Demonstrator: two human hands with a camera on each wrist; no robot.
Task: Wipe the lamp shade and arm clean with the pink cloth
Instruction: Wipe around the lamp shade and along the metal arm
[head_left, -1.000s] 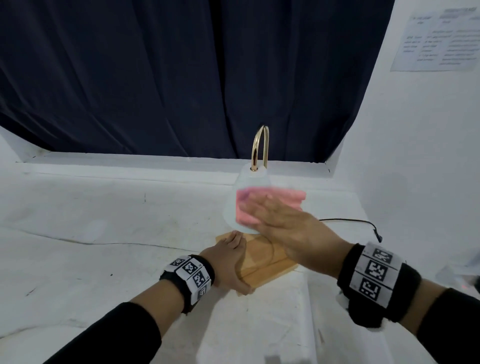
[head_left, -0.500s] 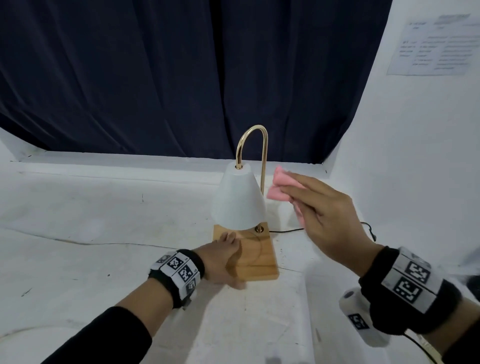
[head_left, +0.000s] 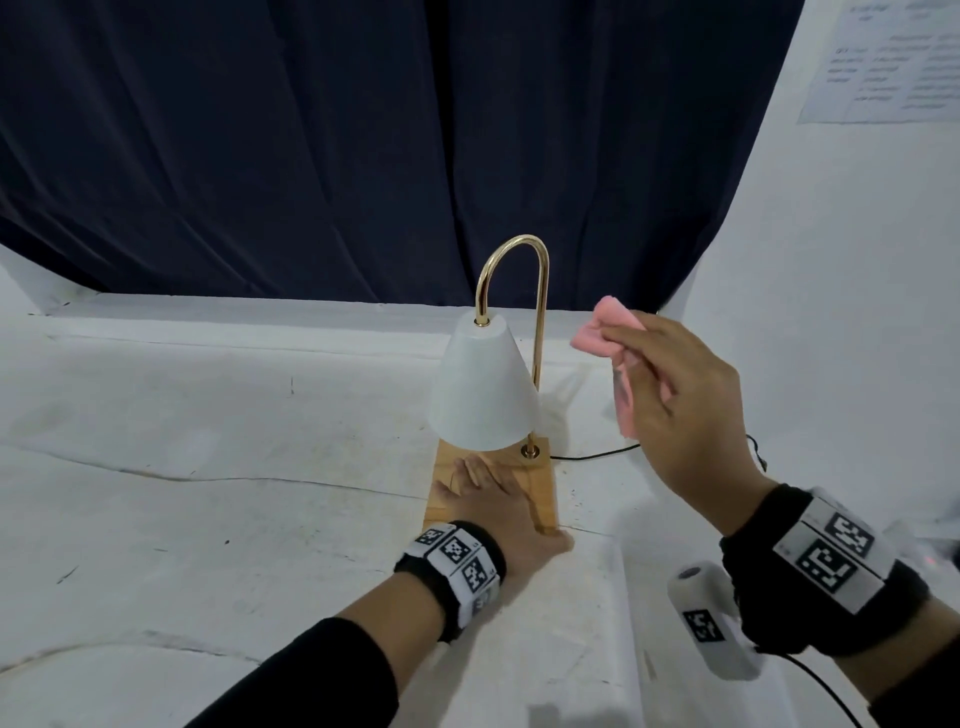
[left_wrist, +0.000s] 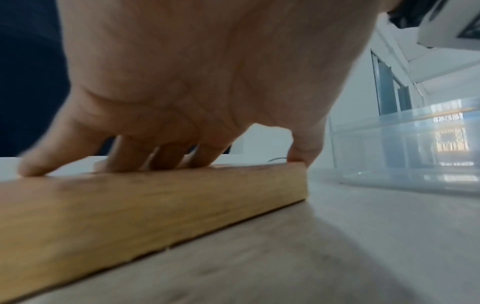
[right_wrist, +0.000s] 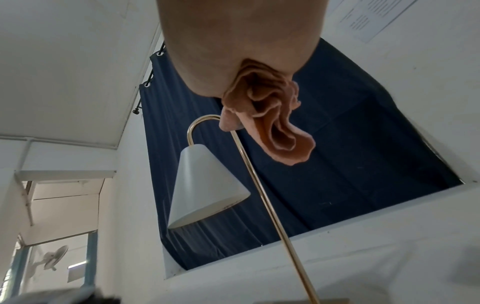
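Head view: lamp (head_left: 488, 395) upright on white tabletop (head_left: 208, 467); left hand (head_left: 498, 506) flat on its wooden base (head_left: 540, 499), fingers spread. Right hand (head_left: 685, 410) pinches bunched pink cloth (head_left: 605, 327) right of brass arm (head_left: 540, 332), not touching.
Left wrist: fingers (left_wrist: 124, 152) pressing the base.
Right wrist: cloth hangs near the arm's bend, above white shade (right_wrist: 202, 185).

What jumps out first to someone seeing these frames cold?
The gold hooked lamp arm and its white shade stand out mid-table against the dark navy curtain. Just right of the arm, clear of it, the right hand grips a bunched pink cloth. The left hand presses flat on the wooden base.
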